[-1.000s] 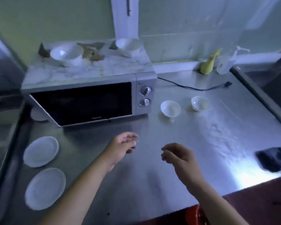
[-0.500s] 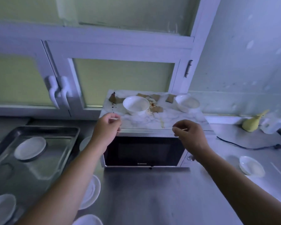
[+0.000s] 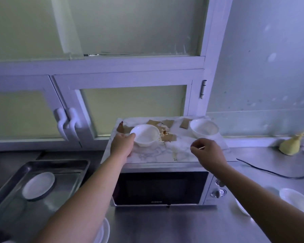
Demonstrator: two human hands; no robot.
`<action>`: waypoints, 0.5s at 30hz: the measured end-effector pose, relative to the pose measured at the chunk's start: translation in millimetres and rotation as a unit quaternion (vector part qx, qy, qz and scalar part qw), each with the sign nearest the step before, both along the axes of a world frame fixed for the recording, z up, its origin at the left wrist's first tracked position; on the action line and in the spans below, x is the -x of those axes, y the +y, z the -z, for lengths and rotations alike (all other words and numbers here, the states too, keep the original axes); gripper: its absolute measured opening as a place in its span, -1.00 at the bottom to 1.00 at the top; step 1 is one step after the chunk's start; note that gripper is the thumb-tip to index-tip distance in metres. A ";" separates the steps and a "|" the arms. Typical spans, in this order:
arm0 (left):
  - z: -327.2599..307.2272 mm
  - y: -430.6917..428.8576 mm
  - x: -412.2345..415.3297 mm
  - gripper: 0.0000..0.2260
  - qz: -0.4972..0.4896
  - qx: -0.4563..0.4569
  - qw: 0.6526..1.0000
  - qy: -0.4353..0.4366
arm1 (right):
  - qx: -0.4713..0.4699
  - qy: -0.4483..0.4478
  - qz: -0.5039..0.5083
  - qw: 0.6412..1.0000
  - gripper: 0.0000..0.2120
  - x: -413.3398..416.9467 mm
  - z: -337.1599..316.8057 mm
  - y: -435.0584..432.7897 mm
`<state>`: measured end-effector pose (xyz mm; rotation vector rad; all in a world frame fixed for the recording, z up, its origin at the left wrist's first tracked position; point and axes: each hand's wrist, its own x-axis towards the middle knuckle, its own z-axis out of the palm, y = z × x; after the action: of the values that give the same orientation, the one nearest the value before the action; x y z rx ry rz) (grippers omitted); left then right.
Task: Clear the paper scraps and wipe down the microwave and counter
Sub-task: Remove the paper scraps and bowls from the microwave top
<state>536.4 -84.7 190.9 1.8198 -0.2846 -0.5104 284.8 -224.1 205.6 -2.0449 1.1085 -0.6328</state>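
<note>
Thumb on the rim, the left hand (image 3: 121,146) grips the white bowl (image 3: 146,135) on top of the microwave (image 3: 158,188). The right hand (image 3: 209,153) hovers with fingers curled together; whether they pinch anything, I can't tell. Brown paper scraps (image 3: 168,137) lie around the bowl.

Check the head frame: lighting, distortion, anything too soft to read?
Head view: dim, blue-violet cast, no hard shadows; wide-angle bows the cabinet frame and microwave edges; paper scraps are legible beside the bowl the left hand grips; the thin sliver pinched by the right hand is too small to identify.
</note>
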 end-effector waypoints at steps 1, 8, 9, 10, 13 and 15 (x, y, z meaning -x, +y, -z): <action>-1.7 -1.4 -3.2 -0.72 -0.001 -0.012 1.000 -0.020 | 0.010 0.003 -0.012 1.000 -0.93 -9.6 -3.1 -6.0; -25.4 -15.3 -45.5 -0.65 -0.013 -0.147 0.976 -0.161 | 0.054 0.152 -0.115 0.980 -0.48 -88.8 -16.2 -40.0; -27.2 -15.8 -51.8 -0.66 -0.013 -0.162 0.971 -0.176 | 0.065 0.179 -0.111 0.975 -0.50 -96.8 -14.5 -44.7; -28.5 -17.1 -57.1 -0.68 -0.014 -0.168 0.968 -0.186 | 0.075 0.199 -0.104 0.972 -0.52 -103.3 -12.4 -48.8; -32.0 -23.7 -66.0 -0.78 -0.006 -0.150 0.969 -0.196 | 0.082 0.221 -0.087 0.968 -0.56 -116.5 -3.8 -56.6; -33.6 -28.5 -64.8 -0.76 0.020 -0.147 0.971 -0.188 | 0.077 0.221 -0.087 0.968 -0.60 -122.8 0.8 -58.1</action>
<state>601.1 -113.1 224.5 2.2036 -0.5262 -0.2377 407.6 -282.1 204.7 -2.4622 1.1307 -0.1768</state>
